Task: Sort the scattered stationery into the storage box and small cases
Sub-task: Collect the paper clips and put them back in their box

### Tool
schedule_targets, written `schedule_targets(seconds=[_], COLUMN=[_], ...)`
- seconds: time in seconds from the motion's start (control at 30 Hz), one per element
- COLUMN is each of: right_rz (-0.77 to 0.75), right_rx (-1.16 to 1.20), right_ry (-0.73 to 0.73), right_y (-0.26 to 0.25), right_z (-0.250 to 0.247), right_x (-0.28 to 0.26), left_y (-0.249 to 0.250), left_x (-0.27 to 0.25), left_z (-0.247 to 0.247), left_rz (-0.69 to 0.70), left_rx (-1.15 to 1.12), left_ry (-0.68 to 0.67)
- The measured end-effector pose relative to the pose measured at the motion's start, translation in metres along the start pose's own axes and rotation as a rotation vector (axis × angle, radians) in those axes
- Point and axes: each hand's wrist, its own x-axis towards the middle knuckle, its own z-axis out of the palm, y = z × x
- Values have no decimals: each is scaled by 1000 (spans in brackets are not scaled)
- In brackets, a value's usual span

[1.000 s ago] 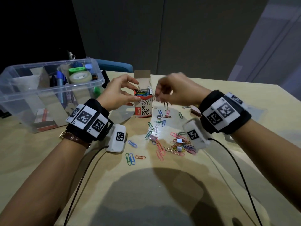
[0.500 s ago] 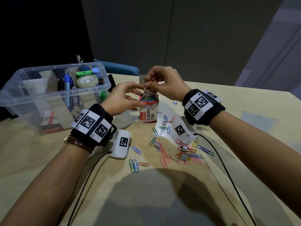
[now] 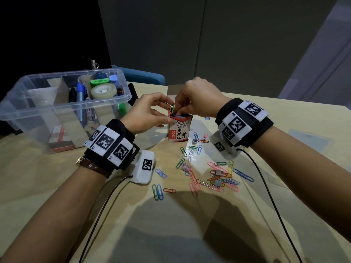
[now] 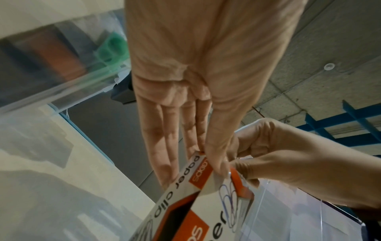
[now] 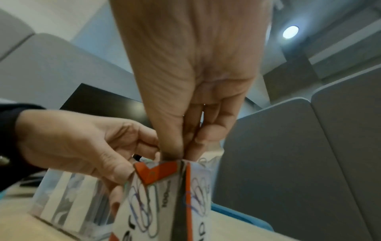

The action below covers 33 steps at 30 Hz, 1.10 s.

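At frame centre, your left hand [image 3: 150,114] pinches the rim of the small white-and-orange cardboard paper-clip box [image 3: 179,130], steadying it upright on the table. Your right hand [image 3: 197,97] pinches clips down into its open, nearly full top. Coloured paper clips [image 3: 214,177] lie scattered lower right.

A blue chair [image 3: 144,76] stands behind the wooden bench [image 3: 57,179]. Grey partition panels [image 3: 237,38] rise behind it. A round ceiling lamp [image 5: 290,32] is shining.
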Motion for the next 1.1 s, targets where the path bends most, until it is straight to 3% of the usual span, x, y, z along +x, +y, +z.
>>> schedule_targets(seconds=[0.1, 0.17, 0.3, 0.43, 0.63, 0.8, 0.97, 1.1], right_rz=[-92, -91, -15, 24, -56, -91, 70, 218], right_rx=[-128, -77, 170, 117, 11, 104, 168, 230], right_ry=[-113, -164, -9, -61, -165, -9, 46, -121], right_y=[-1, 4, 15, 22, 23, 28, 37, 47], right_z=[-4, -7, -12, -11, -5, -12, -24, -23], right_x=[1, -1, -7, -13, -20, -24, -33, -49], left_y=[-1, -2, -3, -1, 4, 7, 13, 23], left_x=[0, 0, 1, 1, -1, -2, -4, -12], left_z=[-1, -1, 0, 1, 4, 4, 6, 8], left_rz=[16, 21, 6, 49, 211, 229, 250, 241], left_rx=[18, 15, 1, 113, 390, 406, 566, 691], left_ry=[7, 15, 45, 80, 37, 107, 98, 197])
